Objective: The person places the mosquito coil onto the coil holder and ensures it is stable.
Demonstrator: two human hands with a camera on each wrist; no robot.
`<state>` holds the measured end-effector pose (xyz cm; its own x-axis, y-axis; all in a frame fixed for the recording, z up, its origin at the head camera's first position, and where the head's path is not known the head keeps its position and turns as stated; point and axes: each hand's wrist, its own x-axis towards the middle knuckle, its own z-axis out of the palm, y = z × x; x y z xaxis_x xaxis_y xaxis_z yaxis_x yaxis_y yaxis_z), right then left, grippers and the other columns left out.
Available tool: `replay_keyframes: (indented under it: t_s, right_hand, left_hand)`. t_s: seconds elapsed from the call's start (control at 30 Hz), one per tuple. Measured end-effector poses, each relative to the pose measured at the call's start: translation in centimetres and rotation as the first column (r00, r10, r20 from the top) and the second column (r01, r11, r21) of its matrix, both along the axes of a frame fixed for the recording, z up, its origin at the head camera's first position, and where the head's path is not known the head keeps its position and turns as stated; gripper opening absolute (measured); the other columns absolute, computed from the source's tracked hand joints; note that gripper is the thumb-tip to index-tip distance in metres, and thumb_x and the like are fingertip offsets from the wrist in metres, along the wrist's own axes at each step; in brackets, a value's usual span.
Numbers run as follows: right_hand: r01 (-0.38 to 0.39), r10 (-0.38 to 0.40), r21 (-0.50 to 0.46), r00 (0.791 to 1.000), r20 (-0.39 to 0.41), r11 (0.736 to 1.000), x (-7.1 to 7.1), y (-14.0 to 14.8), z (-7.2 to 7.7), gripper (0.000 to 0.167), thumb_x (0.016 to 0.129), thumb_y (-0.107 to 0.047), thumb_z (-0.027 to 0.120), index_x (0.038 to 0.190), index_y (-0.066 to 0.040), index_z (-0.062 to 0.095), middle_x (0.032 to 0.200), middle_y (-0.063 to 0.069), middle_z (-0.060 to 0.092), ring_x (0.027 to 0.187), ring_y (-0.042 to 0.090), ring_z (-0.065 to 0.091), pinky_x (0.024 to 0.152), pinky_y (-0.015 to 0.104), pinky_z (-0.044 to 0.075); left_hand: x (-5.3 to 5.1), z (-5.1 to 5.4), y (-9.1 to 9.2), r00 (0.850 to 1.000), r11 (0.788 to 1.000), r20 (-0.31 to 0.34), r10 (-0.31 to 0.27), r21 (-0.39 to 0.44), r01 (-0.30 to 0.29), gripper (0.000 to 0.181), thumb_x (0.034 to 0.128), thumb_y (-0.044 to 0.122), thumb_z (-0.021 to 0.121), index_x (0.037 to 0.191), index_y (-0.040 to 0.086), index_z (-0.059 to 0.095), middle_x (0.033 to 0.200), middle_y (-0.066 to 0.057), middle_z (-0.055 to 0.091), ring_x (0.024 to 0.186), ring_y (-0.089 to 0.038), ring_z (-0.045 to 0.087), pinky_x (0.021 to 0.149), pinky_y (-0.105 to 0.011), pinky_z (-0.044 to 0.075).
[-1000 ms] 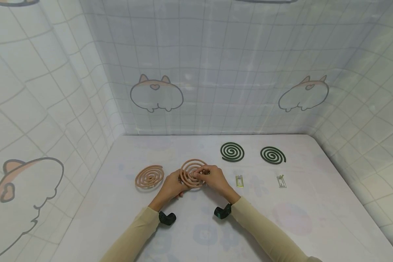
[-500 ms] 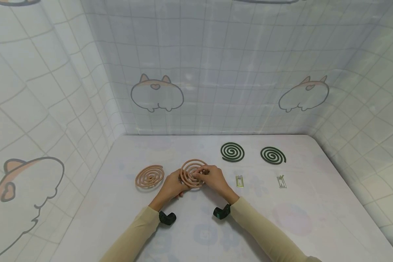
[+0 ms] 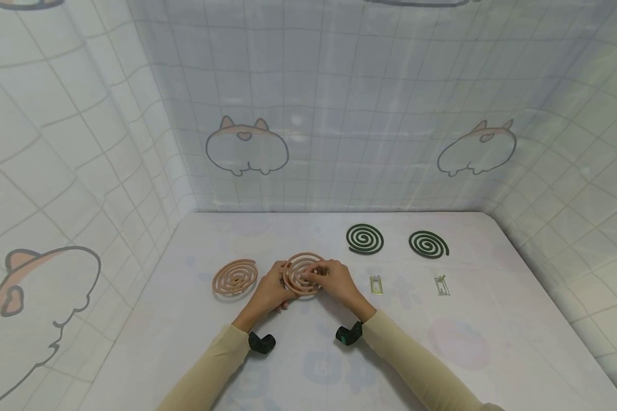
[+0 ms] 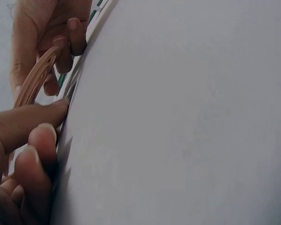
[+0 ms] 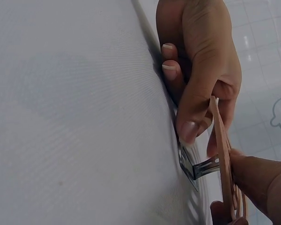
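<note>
And there it is, the tan mosquito coil (image 5: 222, 159) tilted between both hands, right hand (image 3: 336, 279) pinching it near its centre, left hand (image 3: 271, 288) gripping the metal stand (image 5: 198, 170) beneath its left side.

Looks like a small screened-off booth, recording setup by the gear; can't tell what building it's in. Grey-gridded pale white sheets (image 3: 339, 74) wall off back, left and right. Orange-and-white cartoon animal prints (image 3: 247, 151) on back and left. Flat white worktop (image 3: 524, 342) with faint pastel patches between them. Black wrist-worn camera units (image 3: 261, 343) on both arms.
</note>
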<state>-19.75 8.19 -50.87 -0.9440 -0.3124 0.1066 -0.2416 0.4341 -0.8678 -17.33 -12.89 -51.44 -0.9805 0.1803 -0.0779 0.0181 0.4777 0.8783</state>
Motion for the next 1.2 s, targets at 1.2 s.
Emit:
replay_keyframes:
  t_s: [1.2]
  right_hand:
    - [0.01,-0.006,0.054,0.998,-0.061,0.999,-0.2,0.82,-0.78,0.029,0.092,-0.032,0.08,0.12,-0.023,0.076,0.092,0.0,0.059,0.083,0.017,0.048,0.072,0.034,0.041]
  left_hand:
    - [0.05,0.25,-0.94,0.994,0.994,0.012,-0.11,0.001,0.11,0.118,0.0755,0.037,0.094,0.164,0.018,0.018,0.069,-0.009,0.064,0.042,-0.017,0.053,0.043,-0.031,0.044]
